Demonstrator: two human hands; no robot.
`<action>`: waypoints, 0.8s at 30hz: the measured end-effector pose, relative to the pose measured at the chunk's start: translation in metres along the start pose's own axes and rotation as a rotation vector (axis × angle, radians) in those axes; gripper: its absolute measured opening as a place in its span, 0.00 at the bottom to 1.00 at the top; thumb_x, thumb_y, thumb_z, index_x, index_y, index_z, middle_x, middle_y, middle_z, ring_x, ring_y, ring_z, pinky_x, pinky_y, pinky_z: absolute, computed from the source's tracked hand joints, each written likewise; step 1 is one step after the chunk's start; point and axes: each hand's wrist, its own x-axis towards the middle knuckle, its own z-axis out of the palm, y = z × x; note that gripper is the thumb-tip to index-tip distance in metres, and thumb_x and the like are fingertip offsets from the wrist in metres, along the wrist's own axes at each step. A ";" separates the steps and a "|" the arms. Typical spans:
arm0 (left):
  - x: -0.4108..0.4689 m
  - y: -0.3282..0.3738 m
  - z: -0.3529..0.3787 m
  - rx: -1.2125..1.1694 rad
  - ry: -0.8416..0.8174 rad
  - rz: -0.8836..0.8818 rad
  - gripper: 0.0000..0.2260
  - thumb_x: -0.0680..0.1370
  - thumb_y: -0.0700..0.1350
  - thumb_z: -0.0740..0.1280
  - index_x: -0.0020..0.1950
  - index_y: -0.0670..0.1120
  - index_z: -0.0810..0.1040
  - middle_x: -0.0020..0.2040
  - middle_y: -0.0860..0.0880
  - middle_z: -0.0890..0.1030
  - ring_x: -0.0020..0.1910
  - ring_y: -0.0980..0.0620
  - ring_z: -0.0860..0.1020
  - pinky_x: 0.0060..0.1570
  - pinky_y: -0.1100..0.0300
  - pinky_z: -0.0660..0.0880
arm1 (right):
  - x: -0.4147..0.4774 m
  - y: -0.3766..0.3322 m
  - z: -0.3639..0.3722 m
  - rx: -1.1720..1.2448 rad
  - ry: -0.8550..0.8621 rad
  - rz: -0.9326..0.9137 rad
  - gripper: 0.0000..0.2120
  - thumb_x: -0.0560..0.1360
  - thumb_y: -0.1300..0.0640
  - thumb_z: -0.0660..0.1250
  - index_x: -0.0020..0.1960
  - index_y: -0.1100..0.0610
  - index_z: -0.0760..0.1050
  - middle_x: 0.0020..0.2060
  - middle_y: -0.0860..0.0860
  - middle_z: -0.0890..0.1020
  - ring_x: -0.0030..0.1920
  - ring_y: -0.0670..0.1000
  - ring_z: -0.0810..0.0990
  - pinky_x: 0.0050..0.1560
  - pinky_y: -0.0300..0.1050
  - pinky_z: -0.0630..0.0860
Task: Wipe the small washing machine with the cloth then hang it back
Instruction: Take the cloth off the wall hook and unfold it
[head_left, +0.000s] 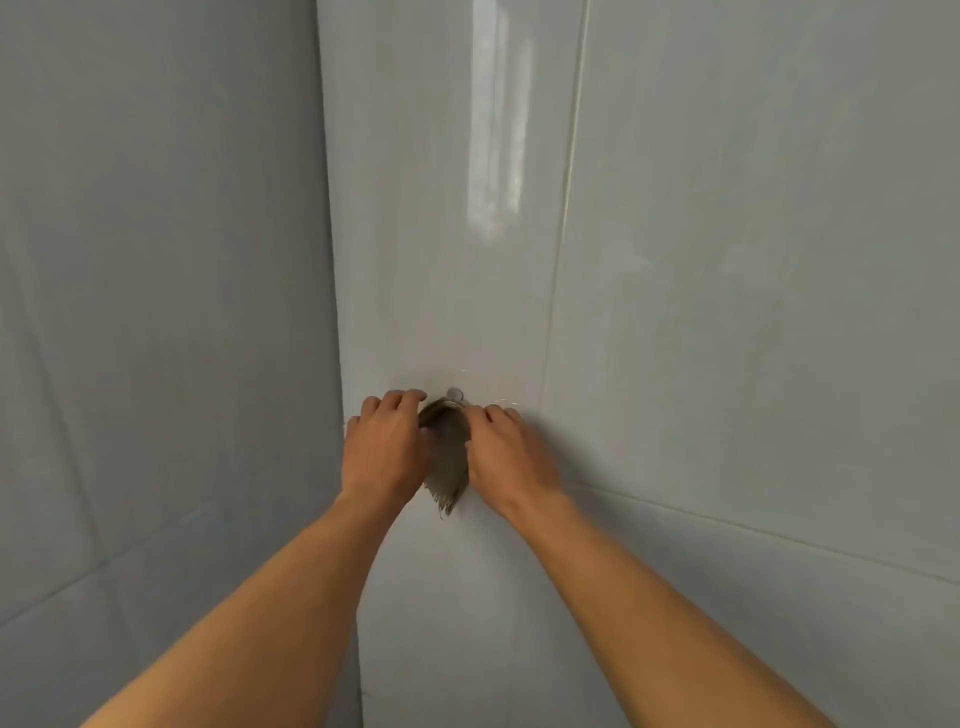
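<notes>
Both hands are raised against a glossy tiled wall (727, 260) near its corner. The left hand (382, 449) and the right hand (506, 457) each curl their fingers round an upper edge of the grey-brown cloth (449, 457), which hangs between them. Just above their fingertips sits a small hook (456, 393), touching the cloth's top.

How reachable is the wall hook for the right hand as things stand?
Probably yes. The right hand pinches the cloth just below the hook, with nothing between them; the left hand holds the cloth's other edge, clear of the way.
</notes>
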 end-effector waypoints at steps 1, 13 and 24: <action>0.003 -0.002 0.003 -0.011 -0.010 -0.004 0.18 0.78 0.44 0.64 0.68 0.48 0.72 0.62 0.48 0.78 0.59 0.43 0.74 0.55 0.48 0.73 | 0.003 -0.003 0.004 -0.027 -0.016 0.012 0.16 0.77 0.61 0.64 0.64 0.58 0.70 0.56 0.55 0.79 0.57 0.57 0.75 0.48 0.50 0.74; 0.023 -0.018 0.013 -0.029 0.095 0.088 0.11 0.79 0.42 0.61 0.53 0.49 0.82 0.47 0.48 0.82 0.44 0.45 0.76 0.41 0.52 0.72 | 0.027 -0.010 0.013 -0.019 0.078 0.245 0.09 0.77 0.61 0.63 0.56 0.59 0.73 0.53 0.57 0.80 0.54 0.59 0.77 0.46 0.49 0.72; 0.011 0.014 -0.056 -0.221 -0.037 0.076 0.09 0.77 0.47 0.58 0.53 0.56 0.76 0.44 0.48 0.83 0.41 0.42 0.78 0.39 0.52 0.76 | -0.014 0.014 -0.048 0.644 -0.038 0.335 0.10 0.73 0.62 0.59 0.45 0.49 0.76 0.36 0.48 0.80 0.39 0.51 0.79 0.41 0.48 0.76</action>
